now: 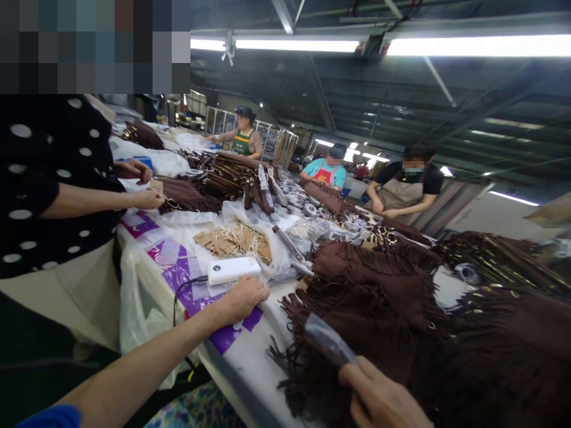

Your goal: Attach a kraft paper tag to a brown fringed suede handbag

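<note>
My left hand (245,299) rests at the table's edge, its fingers curled in. It lies just in front of a white power bank (234,270) with a black cable. Whatever those fingers may hold is hidden. Between the thumb and fingers of my right hand (379,392) is a clear plastic-wrapped strip (329,339), slanting up to the left over dark brown fringed bags (370,297). The strip's contents are blurred. Behind the power bank, brown paper tags (234,241) with white strings are heaped in a plastic bag.
A person in a polka-dot top (53,184) stands at the left, hands on a brown bag (187,195). Three people work across the table. Brown straps (227,172) and plastic-wrapped pieces (307,208) are piled mid-table. Purple plastic sheeting (173,261) covers the near edge.
</note>
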`<state>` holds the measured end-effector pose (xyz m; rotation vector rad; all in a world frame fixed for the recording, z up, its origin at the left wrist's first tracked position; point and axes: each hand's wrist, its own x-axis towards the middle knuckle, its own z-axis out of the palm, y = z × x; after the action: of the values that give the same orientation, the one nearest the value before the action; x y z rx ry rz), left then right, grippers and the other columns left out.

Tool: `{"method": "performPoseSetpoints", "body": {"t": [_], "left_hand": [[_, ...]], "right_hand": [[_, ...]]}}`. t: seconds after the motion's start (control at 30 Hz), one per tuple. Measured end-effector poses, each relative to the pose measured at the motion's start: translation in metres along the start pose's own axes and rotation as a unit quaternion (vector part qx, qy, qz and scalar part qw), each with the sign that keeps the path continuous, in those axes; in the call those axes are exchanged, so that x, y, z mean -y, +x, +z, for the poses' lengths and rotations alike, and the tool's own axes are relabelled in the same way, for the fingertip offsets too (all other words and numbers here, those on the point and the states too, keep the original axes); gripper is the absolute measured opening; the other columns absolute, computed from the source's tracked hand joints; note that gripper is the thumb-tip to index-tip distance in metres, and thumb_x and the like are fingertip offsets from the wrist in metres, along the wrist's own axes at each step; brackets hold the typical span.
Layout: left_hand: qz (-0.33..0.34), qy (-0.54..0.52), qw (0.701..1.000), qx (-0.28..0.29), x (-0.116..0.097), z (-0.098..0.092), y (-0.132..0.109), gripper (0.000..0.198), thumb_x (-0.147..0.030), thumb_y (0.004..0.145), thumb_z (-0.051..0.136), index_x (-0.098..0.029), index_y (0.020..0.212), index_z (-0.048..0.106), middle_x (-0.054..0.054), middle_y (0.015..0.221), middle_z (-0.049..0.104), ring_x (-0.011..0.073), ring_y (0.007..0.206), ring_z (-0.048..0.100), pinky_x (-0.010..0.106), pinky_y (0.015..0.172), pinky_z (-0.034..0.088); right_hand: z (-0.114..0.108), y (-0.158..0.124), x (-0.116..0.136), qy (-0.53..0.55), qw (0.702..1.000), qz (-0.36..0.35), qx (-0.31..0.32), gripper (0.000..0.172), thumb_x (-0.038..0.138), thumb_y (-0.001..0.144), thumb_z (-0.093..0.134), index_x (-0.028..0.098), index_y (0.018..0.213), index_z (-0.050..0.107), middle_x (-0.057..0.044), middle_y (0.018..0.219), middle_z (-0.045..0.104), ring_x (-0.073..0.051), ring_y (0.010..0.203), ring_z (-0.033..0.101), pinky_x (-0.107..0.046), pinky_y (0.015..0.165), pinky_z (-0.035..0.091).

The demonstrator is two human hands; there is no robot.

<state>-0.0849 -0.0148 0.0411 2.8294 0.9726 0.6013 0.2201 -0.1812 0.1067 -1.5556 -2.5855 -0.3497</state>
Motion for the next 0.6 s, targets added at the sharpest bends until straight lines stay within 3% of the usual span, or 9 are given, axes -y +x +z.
{"method": "performPoseSetpoints", "body": {"t": [0.03,0.1,0.2,0.3,0.4,0.5,0.6], "left_hand": [[0.001,-0.006,1.0,0.001,0.0,0.0,0.0,0.022,-0.001,0.084,0.036,-0.018,0.078,0.049,0.004,0.079,0.055,0.0197,0.078,0.045,0.034,0.081,0.032],[-0.003,-0.025,1.0,-0.001,0.001,0.0,0.0,0.02,-0.002,0.083,0.037,-0.018,0.078,0.048,0.004,0.08,0.055,0.0199,0.079,0.045,0.034,0.081,0.032],[-0.033,-0.08,0.996,-0.025,0.001,-0.003,0.0,0.017,-0.006,0.084,0.036,-0.018,0.077,0.046,0.003,0.081,0.055,0.0194,0.079,0.046,0.033,0.081,0.034],[-0.068,-0.145,0.985,-0.063,0.0,-0.007,-0.001,0.017,-0.012,0.086,0.034,-0.019,0.075,0.045,0.002,0.079,0.054,0.0185,0.077,0.047,0.03,0.078,0.036],[-0.083,-0.174,0.978,-0.084,-0.001,-0.008,0.0,0.017,-0.017,0.088,0.034,-0.019,0.074,0.044,0.002,0.078,0.054,0.0184,0.077,0.048,0.029,0.077,0.038],[-0.083,-0.161,0.98,-0.082,-0.001,-0.005,0.0,0.016,-0.016,0.087,0.034,-0.02,0.074,0.044,0.001,0.077,0.054,0.0184,0.076,0.046,0.03,0.076,0.037],[-0.078,-0.147,0.983,-0.075,0.001,-0.002,0.001,0.015,-0.015,0.086,0.034,-0.019,0.075,0.043,0.002,0.077,0.053,0.018,0.075,0.045,0.031,0.076,0.036]], "right_hand": [[-0.014,-0.003,-0.02,-0.029,0.997,0.032,-0.065,0.034,0.011,0.078,0.04,0.029,0.099,0.06,-0.001,0.086,0.065,-0.015,0.06,0.062,-0.024,0.053,0.046],[-0.032,-0.006,-0.049,-0.121,0.976,0.09,-0.154,0.03,0.015,0.084,0.035,0.025,0.093,0.062,-0.006,0.096,0.066,-0.019,0.068,0.064,-0.027,0.048,0.043],[-0.02,0.0,-0.049,-0.212,0.947,0.141,-0.196,0.027,0.013,0.085,0.036,0.021,0.082,0.061,-0.008,0.081,0.064,-0.019,0.057,0.059,-0.028,0.04,0.038],[0.025,0.009,-0.022,-0.151,0.98,0.059,-0.114,0.037,-0.004,0.075,0.037,0.022,0.082,0.063,-0.003,0.074,0.062,-0.014,0.054,0.059,-0.022,0.047,0.044],[0.053,0.013,-0.008,-0.077,0.994,0.016,-0.07,0.055,-0.005,0.071,0.04,0.027,0.109,0.063,-0.004,0.089,0.067,-0.016,0.069,0.066,-0.02,0.059,0.051],[0.042,0.015,-0.006,0.005,0.996,0.031,-0.085,0.043,0.006,0.079,0.042,0.029,0.109,0.064,-0.006,0.112,0.066,-0.017,0.077,0.068,-0.025,0.067,0.055],[0.014,0.025,0.003,0.119,0.969,0.13,-0.174,0.028,0.026,0.095,0.037,0.024,0.1,0.065,-0.008,0.107,0.068,-0.019,0.083,0.069,-0.027,0.073,0.056]]}}
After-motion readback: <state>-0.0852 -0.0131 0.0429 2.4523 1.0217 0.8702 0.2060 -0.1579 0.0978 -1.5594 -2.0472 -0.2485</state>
